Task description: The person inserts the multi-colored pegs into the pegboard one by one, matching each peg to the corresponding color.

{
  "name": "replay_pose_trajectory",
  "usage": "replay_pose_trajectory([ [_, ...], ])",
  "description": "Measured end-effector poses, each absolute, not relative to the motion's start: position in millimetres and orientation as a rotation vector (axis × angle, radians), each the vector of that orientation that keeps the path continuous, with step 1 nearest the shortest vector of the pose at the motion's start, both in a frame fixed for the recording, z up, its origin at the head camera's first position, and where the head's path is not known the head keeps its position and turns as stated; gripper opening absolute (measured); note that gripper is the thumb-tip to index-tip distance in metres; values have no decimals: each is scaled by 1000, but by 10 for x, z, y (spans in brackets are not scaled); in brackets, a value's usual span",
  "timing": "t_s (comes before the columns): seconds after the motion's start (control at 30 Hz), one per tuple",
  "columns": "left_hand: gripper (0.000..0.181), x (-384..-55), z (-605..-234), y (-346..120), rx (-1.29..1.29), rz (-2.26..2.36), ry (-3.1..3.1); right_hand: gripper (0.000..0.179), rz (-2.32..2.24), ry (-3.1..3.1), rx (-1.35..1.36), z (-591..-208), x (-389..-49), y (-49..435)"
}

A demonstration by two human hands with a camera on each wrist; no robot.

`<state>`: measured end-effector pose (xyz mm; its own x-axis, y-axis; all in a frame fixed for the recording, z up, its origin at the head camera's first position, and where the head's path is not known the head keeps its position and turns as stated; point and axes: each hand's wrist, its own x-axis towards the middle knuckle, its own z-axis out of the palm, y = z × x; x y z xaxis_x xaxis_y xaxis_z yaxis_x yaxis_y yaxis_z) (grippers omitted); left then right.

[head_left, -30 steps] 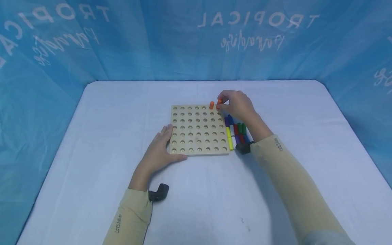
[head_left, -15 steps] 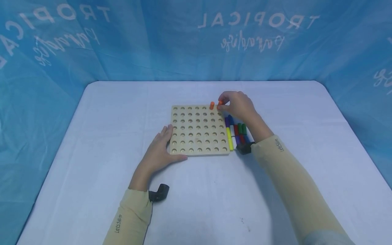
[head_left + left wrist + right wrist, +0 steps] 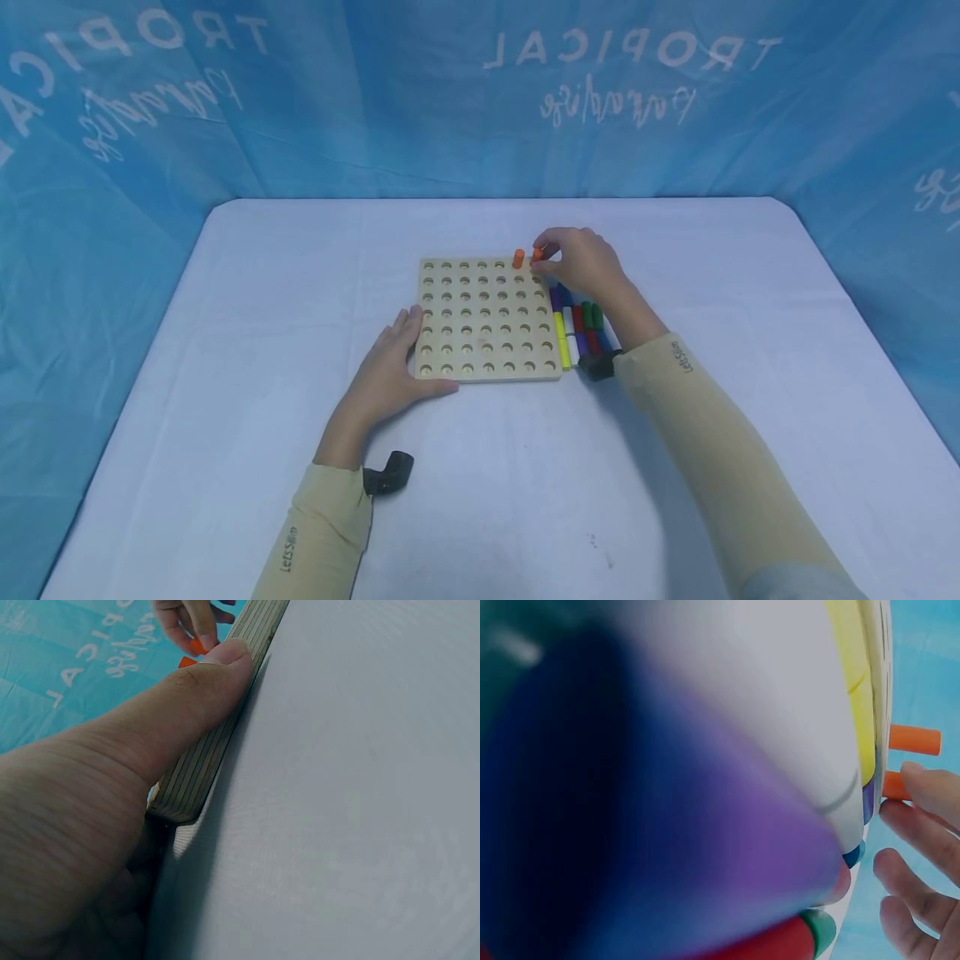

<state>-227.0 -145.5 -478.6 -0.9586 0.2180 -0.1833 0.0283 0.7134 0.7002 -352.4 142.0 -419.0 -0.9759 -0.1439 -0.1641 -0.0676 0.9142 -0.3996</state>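
A square wooden pegboard with rows of round holes lies on the table. My left hand rests at its near left corner, fingers along the left side and the thumb straight against the front edge. At the far right corner, my right hand pinches an orange peg between thumb and fingertips, its lower end at the board's surface. A second orange peg stands upright in the neighbouring hole of the back row. The other holes in view hold no pegs.
Along the board's right side lie several coloured pegs, among them yellow, white and green ones, close under my right wrist. The white table ends at a blue curtain behind.
My right hand has come very slightly down and nearer, still pinching the orange peg at the corner hole. The left hand and the board have stayed in place.
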Motion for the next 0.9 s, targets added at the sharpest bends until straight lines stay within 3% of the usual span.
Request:
replay_pose_trajectory([
  [0.23, 128, -2269, -4786, -1451, 200, 1081, 2674, 47, -622, 2873, -129, -4174, -3489, 1513],
  [0.9, 128, -2257, -4797, -1439, 210, 1080, 2676, 48, -465, 2729, 27, -3974, -3177, 1932],
])
